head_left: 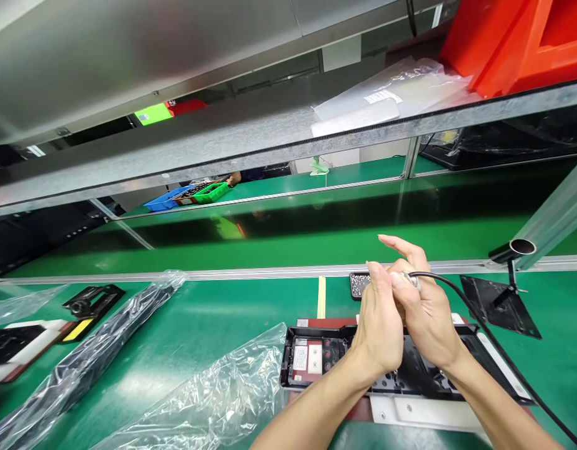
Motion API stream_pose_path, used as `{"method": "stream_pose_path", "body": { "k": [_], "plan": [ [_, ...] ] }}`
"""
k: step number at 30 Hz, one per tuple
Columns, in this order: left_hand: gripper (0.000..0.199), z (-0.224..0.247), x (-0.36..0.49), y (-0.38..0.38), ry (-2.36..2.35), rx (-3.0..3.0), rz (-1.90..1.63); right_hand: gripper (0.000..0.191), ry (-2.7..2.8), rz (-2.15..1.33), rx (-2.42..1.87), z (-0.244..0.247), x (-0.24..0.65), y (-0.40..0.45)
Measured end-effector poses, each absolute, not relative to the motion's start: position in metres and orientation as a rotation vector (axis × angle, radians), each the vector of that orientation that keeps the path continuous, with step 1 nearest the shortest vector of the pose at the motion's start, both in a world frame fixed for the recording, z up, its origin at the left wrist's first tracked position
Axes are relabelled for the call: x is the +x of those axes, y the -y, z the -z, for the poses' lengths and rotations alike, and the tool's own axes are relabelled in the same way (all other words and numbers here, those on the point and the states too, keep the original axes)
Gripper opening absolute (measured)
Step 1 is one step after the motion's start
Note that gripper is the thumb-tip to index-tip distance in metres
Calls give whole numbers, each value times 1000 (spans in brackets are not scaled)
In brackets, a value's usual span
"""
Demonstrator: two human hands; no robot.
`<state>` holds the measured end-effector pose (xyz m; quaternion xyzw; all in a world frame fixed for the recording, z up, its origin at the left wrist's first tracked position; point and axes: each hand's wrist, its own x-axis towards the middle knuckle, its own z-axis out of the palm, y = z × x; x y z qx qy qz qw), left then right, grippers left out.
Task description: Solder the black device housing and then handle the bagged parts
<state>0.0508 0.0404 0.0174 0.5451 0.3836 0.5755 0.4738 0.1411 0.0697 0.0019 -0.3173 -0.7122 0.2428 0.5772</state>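
Two bare hands meet above the middle of a green bench (213,319). The left hand (379,322) has its fingers curled together, and its fingertips press against the right hand (426,312) near a small metal tip. The right hand is closed around a tool (412,281) with a black cable (476,319), which runs away to the right and near side; its index finger points out to the far left, free. What the left fingers pinch, if anything, is too small to tell.

Just under the hands lies a black plastic housing (316,356), open side up, on a flat fixture. A white label and red areas show in its left part. At the far side, just beyond the hands, a small dark tray (358,284) holds tiny bright parts, probably screws.

My judgement: the step in hand is loading or adjusting the tip of the tool, not yet fastening, because the tip is up in the air and well apart from the housing. The next move calls for bringing the tip down straight onto one hole in the housing, and for keeping the cable free of the black stand (501,303) at the right.

Clear plastic bags (208,400) lie at the near left.
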Motion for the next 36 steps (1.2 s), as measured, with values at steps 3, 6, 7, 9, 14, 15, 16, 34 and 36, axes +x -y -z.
{"method": "stream_pose_path", "body": {
  "k": [3,6,7,9,14,15,16,34,36],
  "plan": [
    [68,-19,43,-40,-986,1470,-1383,36,1681,-561,-728,-3,142,-70],
    [61,-12,30,-41,-1134,1527,-1391,35,1668,-569,-716,-3,142,-69],
    [59,-9,23,-39,-1194,1519,-1417,36,1660,-585,-705,-3,142,-69],
    [56,-4,9,-33,-1286,1483,-1459,36,1645,-646,-668,-3,141,-67],
    [42,9,-24,4,-1411,1585,-1293,34,1575,-902,-627,-1,138,-60],
    [38,14,-28,12,-1431,1653,-1229,34,1553,-956,-637,0,138,-59],
    [34,20,-31,20,-1439,1737,-1162,34,1528,-1001,-643,1,137,-58],
    [66,98,-42,48,-1516,2835,-694,32,1266,-1154,-571,-3,126,-55],
    [65,98,-41,47,-1539,2854,-721,32,1258,-1156,-571,-4,125,-54]
  ]
}}
